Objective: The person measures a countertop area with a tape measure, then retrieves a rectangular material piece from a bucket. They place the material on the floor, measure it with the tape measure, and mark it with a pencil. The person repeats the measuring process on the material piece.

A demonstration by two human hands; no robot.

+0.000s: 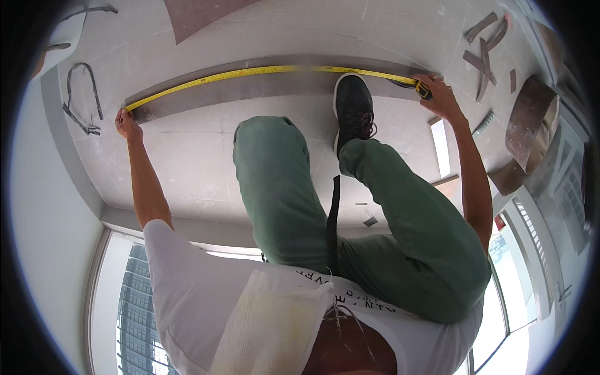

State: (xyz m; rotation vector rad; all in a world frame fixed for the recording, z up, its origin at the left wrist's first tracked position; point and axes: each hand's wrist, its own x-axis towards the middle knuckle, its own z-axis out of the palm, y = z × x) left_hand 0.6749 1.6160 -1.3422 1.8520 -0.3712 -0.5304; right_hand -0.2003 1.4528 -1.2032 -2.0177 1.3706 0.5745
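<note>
Looks like measuring: left hand point(128, 124) pinching the tape point(250, 72) at the strip's point(206, 92) left end, right hand point(442, 99) wrapped round its case point(424, 92) far right. Strip's on the floor point(181, 159). Next probably wants tautness, then a reading.

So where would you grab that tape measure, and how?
I'd take the chunky black-and-yellow case from the right, fingers around its body, where the right hand holds it. It's the thicker part; the thin yellow blade runs off to the left along the long flat strip, so the right side looks freer.
</note>
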